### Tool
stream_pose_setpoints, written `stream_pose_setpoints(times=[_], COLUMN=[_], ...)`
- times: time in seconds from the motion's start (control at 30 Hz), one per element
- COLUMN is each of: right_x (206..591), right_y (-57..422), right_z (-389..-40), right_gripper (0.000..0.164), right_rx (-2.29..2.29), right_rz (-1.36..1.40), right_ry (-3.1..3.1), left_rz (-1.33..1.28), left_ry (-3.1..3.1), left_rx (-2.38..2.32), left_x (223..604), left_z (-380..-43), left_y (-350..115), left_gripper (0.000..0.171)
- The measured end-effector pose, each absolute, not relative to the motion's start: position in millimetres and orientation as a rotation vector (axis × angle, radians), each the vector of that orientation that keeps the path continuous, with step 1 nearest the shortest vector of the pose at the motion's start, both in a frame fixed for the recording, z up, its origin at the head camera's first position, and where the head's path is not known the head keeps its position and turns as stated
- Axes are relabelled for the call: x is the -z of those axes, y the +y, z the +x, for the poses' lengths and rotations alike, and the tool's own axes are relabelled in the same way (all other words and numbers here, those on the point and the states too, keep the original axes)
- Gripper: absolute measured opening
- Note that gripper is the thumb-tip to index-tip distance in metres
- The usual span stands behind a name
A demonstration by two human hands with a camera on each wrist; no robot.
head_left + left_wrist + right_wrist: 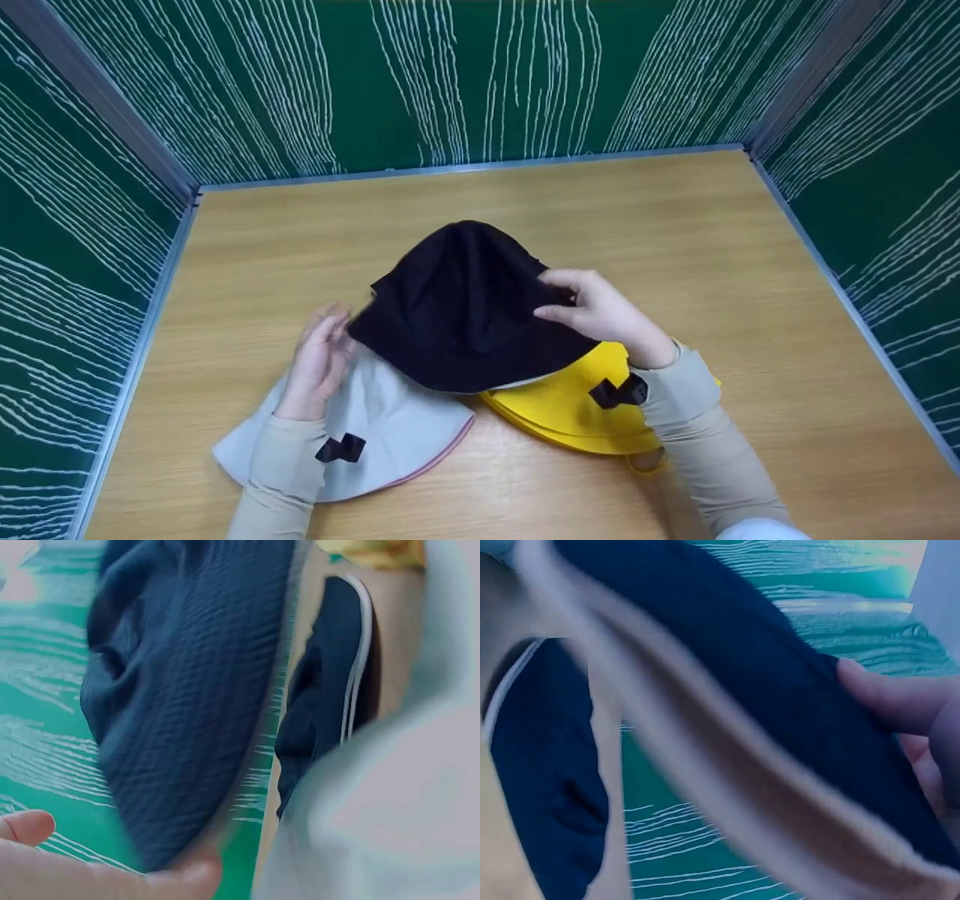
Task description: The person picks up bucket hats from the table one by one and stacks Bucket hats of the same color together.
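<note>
A black bucket hat is held up above the table, its crown away from me. My right hand pinches its right brim; in the right wrist view the thumb lies on the dark cloth and the pale underside shows. At the left brim corner is my left hand, its fingers loosely bent; in the left wrist view a blurred finger meets the brim edge. Whether it touches or grips, I cannot tell. Another dark hat with a white-edged brim lies beyond, mostly hidden in the head view.
A pale grey hat with pink edging lies under my left forearm. The yellow hat, with a thin cord loop, lies beside my right wrist. Green white-streaked panels wall the wooden table at the back and both sides.
</note>
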State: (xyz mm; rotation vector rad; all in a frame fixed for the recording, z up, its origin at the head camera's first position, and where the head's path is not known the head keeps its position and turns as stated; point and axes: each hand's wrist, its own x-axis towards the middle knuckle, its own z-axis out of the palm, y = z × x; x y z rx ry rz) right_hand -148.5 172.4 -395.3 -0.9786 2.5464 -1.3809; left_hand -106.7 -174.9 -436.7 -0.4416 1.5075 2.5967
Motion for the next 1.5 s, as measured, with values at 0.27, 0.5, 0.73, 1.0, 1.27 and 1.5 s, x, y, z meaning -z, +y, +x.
stream_pose_setpoints(times=[0.27, 0.5, 0.73, 1.0, 1.27, 1.5], right_x=[381, 372, 369, 379, 401, 430], right_y=[171, 174, 180, 188, 196, 201], right_z=[-139, -133, -134, -139, -147, -162], right_gripper=[0.018, 0.018, 0.017, 0.011, 0.023, 0.068], right_rx=[1.216, 1.182, 1.199, 1.236, 1.185, 1.102], right_rz=[-1.509, -1.55, -1.437, -1.291, -1.001, -0.834], right_ry=[2.665, 2.63, 2.61, 2.654, 2.672, 2.52], left_rz=[-0.102, 0.188, 0.222, 0.029, 0.17, 0.403], left_ry=[2.298, 2.349, 2.415, 2.614, 2.977, 3.131], left_rx=[-1.82, -1.473, -1.46, -1.575, -1.675, -1.715], left_x=[430, 441, 449, 440, 420, 413], left_z=[-121, -123, -124, -124, -113, -107], left_y=[-173, -181, -175, -169, -166, -167], left_gripper=[0.072, 0.065, 0.037, 0.029, 0.017, 0.013])
